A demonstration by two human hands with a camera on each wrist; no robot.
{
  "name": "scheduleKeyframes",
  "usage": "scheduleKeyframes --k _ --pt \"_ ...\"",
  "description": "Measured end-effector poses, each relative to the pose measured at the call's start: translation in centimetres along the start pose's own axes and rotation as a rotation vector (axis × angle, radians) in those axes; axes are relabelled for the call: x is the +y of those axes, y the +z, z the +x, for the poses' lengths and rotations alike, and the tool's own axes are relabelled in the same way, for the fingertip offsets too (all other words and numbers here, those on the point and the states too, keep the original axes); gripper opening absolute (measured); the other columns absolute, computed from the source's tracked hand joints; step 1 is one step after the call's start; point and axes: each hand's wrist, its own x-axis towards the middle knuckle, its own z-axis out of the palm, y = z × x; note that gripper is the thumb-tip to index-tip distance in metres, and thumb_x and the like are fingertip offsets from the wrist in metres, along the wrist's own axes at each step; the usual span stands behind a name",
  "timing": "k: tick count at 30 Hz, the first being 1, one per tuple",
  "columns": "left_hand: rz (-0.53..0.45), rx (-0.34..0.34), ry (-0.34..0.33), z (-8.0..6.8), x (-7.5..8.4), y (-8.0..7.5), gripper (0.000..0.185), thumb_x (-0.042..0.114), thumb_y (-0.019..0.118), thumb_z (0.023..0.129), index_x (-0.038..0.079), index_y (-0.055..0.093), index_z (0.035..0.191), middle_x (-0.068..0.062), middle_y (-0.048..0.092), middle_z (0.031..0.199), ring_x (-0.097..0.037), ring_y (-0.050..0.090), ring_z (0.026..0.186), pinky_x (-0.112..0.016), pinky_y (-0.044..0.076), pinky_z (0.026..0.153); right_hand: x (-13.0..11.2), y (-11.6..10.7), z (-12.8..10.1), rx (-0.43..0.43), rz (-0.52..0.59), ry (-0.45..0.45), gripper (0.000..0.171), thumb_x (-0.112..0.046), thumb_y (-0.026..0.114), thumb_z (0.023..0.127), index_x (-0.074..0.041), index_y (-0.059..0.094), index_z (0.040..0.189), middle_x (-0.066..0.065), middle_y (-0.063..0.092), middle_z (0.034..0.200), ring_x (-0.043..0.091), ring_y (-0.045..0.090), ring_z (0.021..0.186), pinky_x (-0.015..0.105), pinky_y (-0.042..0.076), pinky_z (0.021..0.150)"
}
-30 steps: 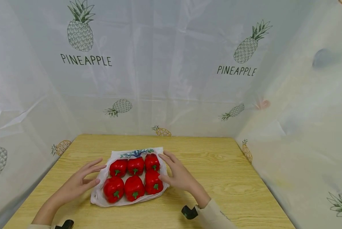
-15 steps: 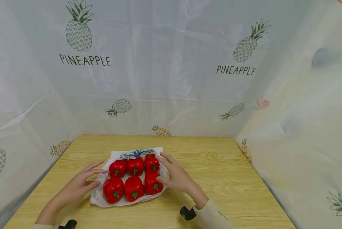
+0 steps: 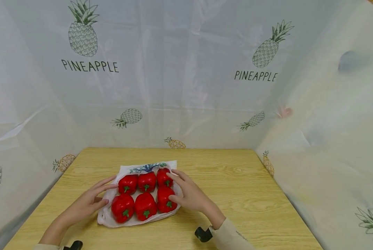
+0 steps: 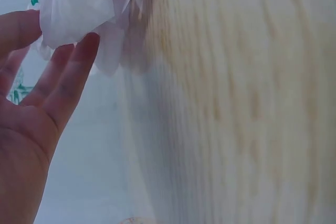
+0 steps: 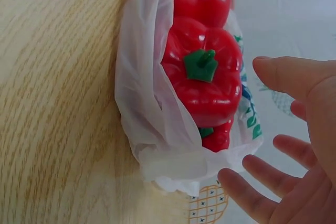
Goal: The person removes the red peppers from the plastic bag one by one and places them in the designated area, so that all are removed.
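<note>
Several red bell peppers (image 3: 144, 196) with green stems lie in two rows on a white plastic bag (image 3: 149, 167) on the wooden table (image 3: 236, 194). My left hand (image 3: 109, 190) is at the bag's left edge, fingers straight and touching the plastic. In the left wrist view that left hand (image 4: 58, 40) meets the bag (image 4: 84, 3) with its fingertips. My right hand (image 3: 171, 186) is spread against the right column of peppers. The right wrist view shows the right hand (image 5: 247, 121) open beside the peppers (image 5: 202, 72) and the bag (image 5: 142, 119).
Translucent sheeting printed with pineapples (image 3: 186, 86) walls in the table at the back, left and right. Bare wood stretches to the right of the bag and behind it. Black wrist mounts (image 3: 203, 234) show near the table's front edge.
Both hands have moved inward: the left one has reached the bag's left edge and the right one has closed in on the right peppers. The peppers have not moved.
</note>
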Motion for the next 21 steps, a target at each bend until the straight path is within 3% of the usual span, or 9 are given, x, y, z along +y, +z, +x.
scheduleKeyframes --k 6,14,21 --pt "0.002 -0.022 -0.007 0.32 -0.15 -0.06 0.058 -0.010 0.073 0.093 0.010 0.061 0.147 -0.023 0.035 0.167 0.017 0.025 0.146 -0.024 0.060 0.085 -0.18 0.36 0.15 -0.031 0.007 0.025 0.076 -0.027 0.078 0.099 -0.022 0.039 0.165 0.004 0.030 0.173 0.025 0.038 0.154 0.049 0.049 0.115" --pt "0.012 -0.028 -0.007 0.55 -0.23 -0.11 0.059 -0.010 0.075 0.091 0.010 0.062 0.145 -0.024 0.037 0.165 0.018 0.025 0.146 -0.052 0.064 0.082 -0.15 0.66 0.26 -0.052 -0.016 -0.012 0.075 -0.026 0.079 0.098 -0.020 0.043 0.163 0.007 0.040 0.167 0.024 0.043 0.149 0.045 0.051 0.112" --pt "0.061 -0.031 0.005 0.58 -0.21 -0.03 0.060 -0.008 0.077 0.090 0.011 0.062 0.145 -0.024 0.037 0.164 0.018 0.020 0.147 -0.063 0.060 0.083 -0.16 1.01 0.42 -0.062 0.011 -0.040 0.070 -0.021 0.078 0.099 -0.017 0.046 0.161 0.007 0.042 0.164 0.022 0.047 0.144 0.035 0.052 0.110"
